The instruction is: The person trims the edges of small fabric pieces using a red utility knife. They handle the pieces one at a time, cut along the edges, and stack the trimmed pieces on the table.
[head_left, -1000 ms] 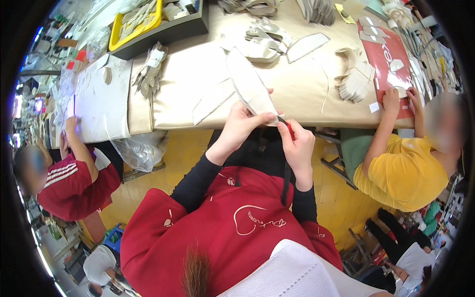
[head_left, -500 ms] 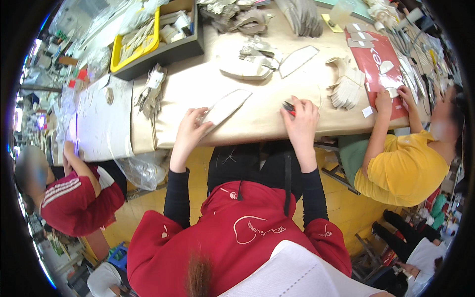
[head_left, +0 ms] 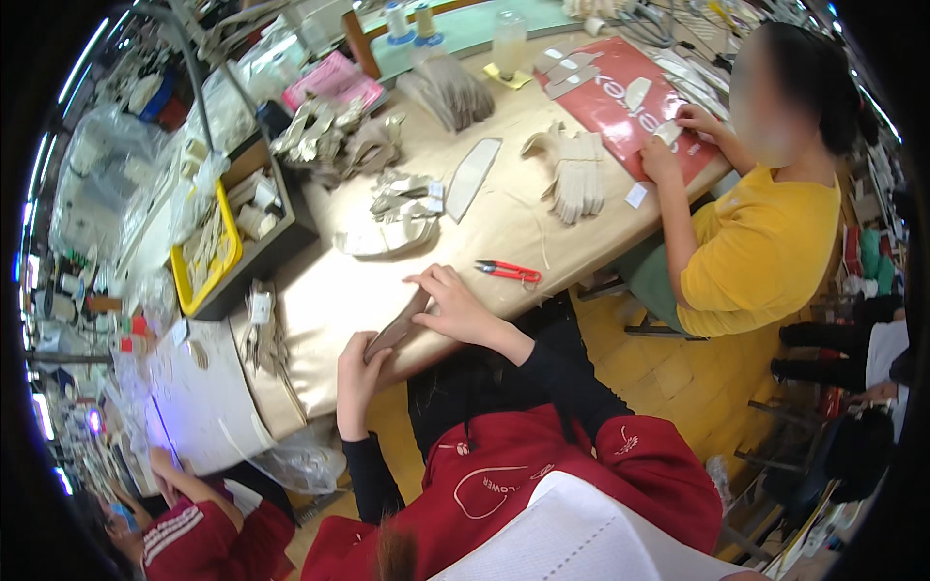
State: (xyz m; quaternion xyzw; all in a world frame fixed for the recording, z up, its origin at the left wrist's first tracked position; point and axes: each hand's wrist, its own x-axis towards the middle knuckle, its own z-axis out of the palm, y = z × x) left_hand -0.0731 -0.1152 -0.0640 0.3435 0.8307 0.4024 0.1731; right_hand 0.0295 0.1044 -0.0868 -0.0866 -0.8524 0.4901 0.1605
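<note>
- Strip of grey-brown material, slim and curved, is held slantwise at the near edge of the bench; whether it is lifted or rested there cannot be told.
- Its nearer end is pinched by the left hand, thumb and fingers drawn narrow!
- Its farther end is gripped by the right hand, the strip caught between spread thumb and forefinger.
- Two-handed handling of the strip, then, is judged to be the step in hand; for any turning of it, one end would need to be steadied while the other is freed.
- Just beyond, red-handled snips are seen lying unheld; for their use, a freed hand would be called for.
- Farther out, a pale stack is neighboured by one dark-edged piece, with a beige bundle placed to the right.
</note>
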